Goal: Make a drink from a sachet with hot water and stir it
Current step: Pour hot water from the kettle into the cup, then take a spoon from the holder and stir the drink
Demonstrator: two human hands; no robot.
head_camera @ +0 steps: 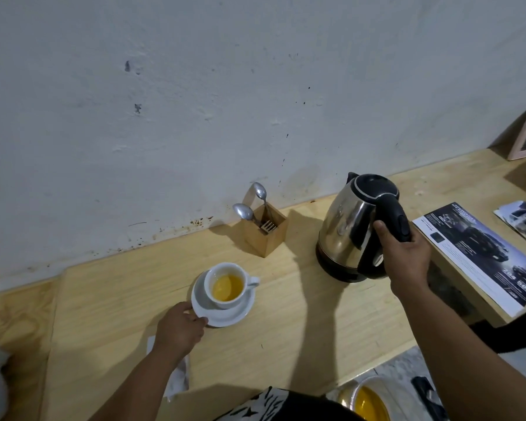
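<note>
On the long wooden counter (pixel 286 314), pale and smooth with wavy grain, my things sat in front of a white wall (pixel 195 86). The wall was rough and had dark spots low down near the wood.

There was one white cup (pixel 225 284) on one round white saucer (pixel 225 316). The cup was shiny and held a yellow drink (pixel 227 287). My left hand (pixel 179 328) rested on the near edge of the saucer, with my fingers curled against its rim.

There was one kettle (pixel 351 229), made of shiny silver metal with a black lid, a black base and a fat black handle. It stood on the counter to the right of the cup, well apart from it. My right hand (pixel 407 253) was wrapped tight around the handle.

Behind the cup stood one square wooden box (pixel 266 235). It held two metal spoons (pixel 243 211) and one fork (pixel 268 226).

Two printed papers (pixel 480 256) lay flat on the right. A crumpled white wrapper (pixel 179 375) lay under my left arm; I could not tell whether it was the sachet.
</note>
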